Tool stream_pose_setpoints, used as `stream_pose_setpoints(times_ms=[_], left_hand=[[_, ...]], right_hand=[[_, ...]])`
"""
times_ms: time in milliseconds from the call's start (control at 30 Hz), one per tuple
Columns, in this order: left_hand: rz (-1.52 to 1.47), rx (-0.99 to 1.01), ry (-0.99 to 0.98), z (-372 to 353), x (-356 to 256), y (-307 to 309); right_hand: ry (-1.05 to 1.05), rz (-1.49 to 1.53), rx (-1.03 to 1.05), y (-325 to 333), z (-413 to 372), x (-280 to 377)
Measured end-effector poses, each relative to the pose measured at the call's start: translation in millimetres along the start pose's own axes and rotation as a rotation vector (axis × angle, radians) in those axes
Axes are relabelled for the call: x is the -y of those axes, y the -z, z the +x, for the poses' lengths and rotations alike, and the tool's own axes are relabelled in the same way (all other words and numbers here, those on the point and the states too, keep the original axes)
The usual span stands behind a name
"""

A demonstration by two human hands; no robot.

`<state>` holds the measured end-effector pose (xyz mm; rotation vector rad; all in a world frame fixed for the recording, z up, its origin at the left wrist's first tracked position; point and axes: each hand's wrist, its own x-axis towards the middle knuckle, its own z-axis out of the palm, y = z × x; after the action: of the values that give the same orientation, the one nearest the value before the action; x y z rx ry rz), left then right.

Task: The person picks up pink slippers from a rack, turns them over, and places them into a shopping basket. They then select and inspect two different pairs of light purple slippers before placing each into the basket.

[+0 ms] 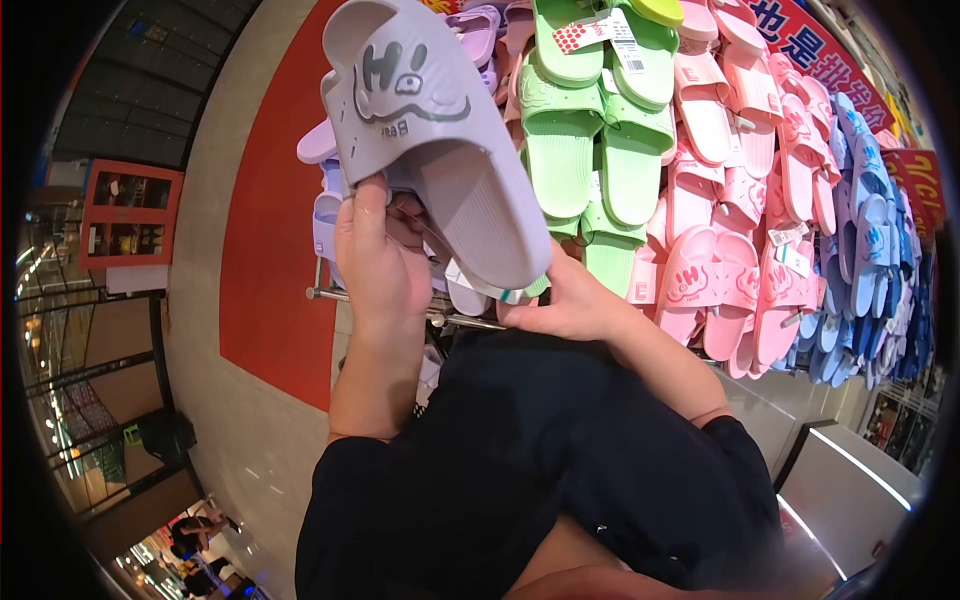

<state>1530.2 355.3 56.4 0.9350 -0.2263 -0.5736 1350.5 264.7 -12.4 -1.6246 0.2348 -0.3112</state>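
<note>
A greyish-lilac slide slipper [480, 205] with a raised bear face and "HI" on its strap is tilted up in front of me. My left hand [385, 255] grips it at the side, below the strap, with some fingers hidden behind it. At the heel end, my right hand [570, 300] holds the slipper, its thumb low and its fingers partly hidden. A white tag with a green stripe [508, 295] shows between the heel and my right thumb. Behind hang green slippers [565, 165], and lilac ones [320, 145] show to the left.
Pink slippers [715, 280] and blue slippers [870, 240] hang in dense rows to the right. A metal rail [335, 294] ends beside my left forearm. A red floor strip [275, 260] crosses the grey floor at left. People [200, 535] appear far off at lower left.
</note>
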Motion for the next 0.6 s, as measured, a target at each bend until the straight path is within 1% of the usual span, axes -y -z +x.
stream_pose_setpoints(times_ms=[33, 100, 133, 233, 267, 367, 400, 500, 600], left_hand=[[-0.038, -0.016, 0.027, -6, -2, -8], [-0.054, -0.018, -0.016, -16, -5, -19], [-0.061, -0.019, -0.034, -19, -5, -20], [0.118, -0.001, -0.165, -24, 0, -3], [0.152, 0.006, -0.21, -26, 4, 2], [0.256, -0.124, -0.288, -36, 17, 9], [0.262, -0.138, -0.3, -40, 19, 9], [0.278, -0.131, -0.23, -50, 20, 13], [0.272, -0.172, -0.218, -56, 23, 13]], right_hand=[[-0.015, 0.019, 0.053, -1, 4, 8], [-0.033, 0.099, 0.115, -7, 9, 15], [0.044, 0.084, 0.11, -11, 9, 14], [-0.235, 0.123, 0.171, -14, 2, 18], [-0.072, 0.109, 0.061, -21, -2, 10], [-0.222, -0.032, 0.176, -16, -14, 18], [-0.283, 0.185, 0.237, -16, -17, 12], [-0.51, 0.435, 0.331, -11, -24, 14], [-0.541, 0.524, 0.329, -13, -37, 16]])
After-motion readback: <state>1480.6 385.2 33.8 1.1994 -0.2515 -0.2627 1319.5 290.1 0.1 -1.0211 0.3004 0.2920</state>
